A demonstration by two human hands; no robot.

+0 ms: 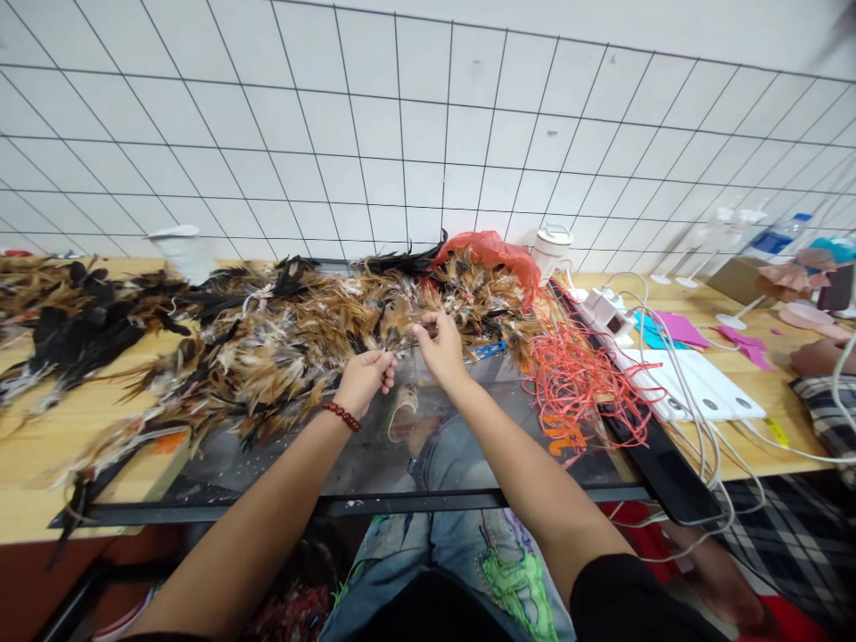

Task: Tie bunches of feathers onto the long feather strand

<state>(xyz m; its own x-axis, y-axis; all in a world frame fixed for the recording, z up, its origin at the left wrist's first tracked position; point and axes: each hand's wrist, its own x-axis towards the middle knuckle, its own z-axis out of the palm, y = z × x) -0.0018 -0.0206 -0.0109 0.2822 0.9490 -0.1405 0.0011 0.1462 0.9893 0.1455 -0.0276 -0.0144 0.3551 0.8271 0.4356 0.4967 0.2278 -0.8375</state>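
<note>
Over a dark, glossy tray [267, 473], my left hand [366, 379] is closed in a pinch, with a red bead bracelet on its wrist. Brown feathers [383, 328] stand at its fingertips and seem held there, against the pile behind. Just to the right, my right hand [438, 349] has thumb and forefinger brought together at the near edge of the feather pile [294, 334]. Whatever lies between those fingers is too small to make out. The pile mixes brown, white and black feathers. A blue clip-like tool [490, 349] lies right of my right hand.
Tangled red-orange string [579, 379] covers the tray's right side, beside a black phone-like slab [669, 473]. A red plastic bag [498, 254] and lidded white cup [552, 250] stand behind. White cables [709, 437] hang over the right edge. Another person's arm [819, 355] rests far right.
</note>
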